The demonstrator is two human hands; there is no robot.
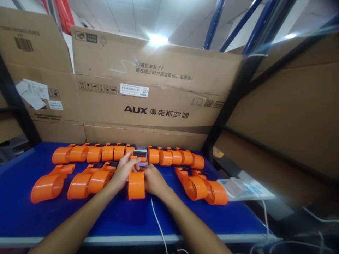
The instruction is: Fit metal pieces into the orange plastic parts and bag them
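My left hand (pixel 124 170) has its thumb and fingers closed on an orange plastic part (pixel 136 185), whose wide ring hangs toward me and whose upper end bears a black and silver piece. On the right side of the same part, my right hand (pixel 154 179) is curled with its fingers bent; what it holds, if anything, is hidden. Behind the part, a pale flat device (pixel 143 161) lies among the back row of orange parts. A white cable (pixel 158 220) runs from below my right hand over the table's front edge.
Several orange parts form a back row (pixel 108 152) on the blue table (pixel 111 220). Others lie nearer, at left (pixel 47 187) and right (pixel 215 193). A white tray (pixel 246 188) sits at the right edge. Cardboard (pixel 156 95) stands behind, beside a dark rack post (pixel 225 106).
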